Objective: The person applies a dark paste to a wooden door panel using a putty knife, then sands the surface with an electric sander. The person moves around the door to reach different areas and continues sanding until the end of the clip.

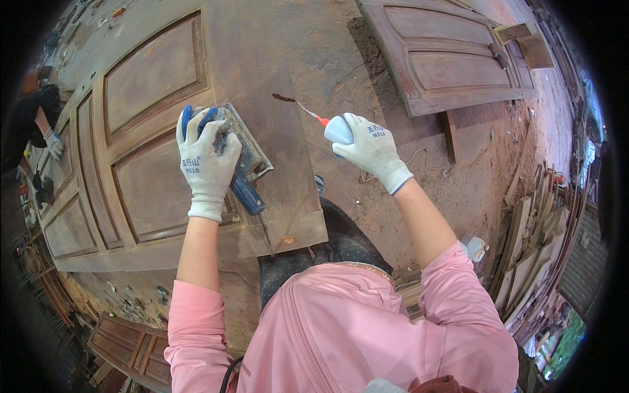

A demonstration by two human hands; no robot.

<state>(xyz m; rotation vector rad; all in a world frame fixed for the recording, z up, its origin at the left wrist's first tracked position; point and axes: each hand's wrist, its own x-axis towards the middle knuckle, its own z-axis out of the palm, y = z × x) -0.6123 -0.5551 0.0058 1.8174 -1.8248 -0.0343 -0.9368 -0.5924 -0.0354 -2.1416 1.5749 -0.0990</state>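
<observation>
My left hand [208,160], in a white glove with blue fingertips, is closed over the top of a power sander [246,195] with a blue handle and a flat rectangular pad. The sander rests on a large brown panelled wooden door [295,219], close to its right side. In my right hand [372,152], gloved alike, is a pale squeeze bottle [338,130] with a red cap and a thin nozzle. It is tilted, its nozzle pointing up and left. Beside the nozzle's tip lies a dark brown smear [283,97]; whether the tip touches it, I cannot tell.
A second panelled door [452,56] lies raised at the upper right. Wood offcuts [534,242] are stacked along the right side. At the far left, another person's gloved hand [54,144] rests on the large door. A white container [475,249] stands beyond my right elbow.
</observation>
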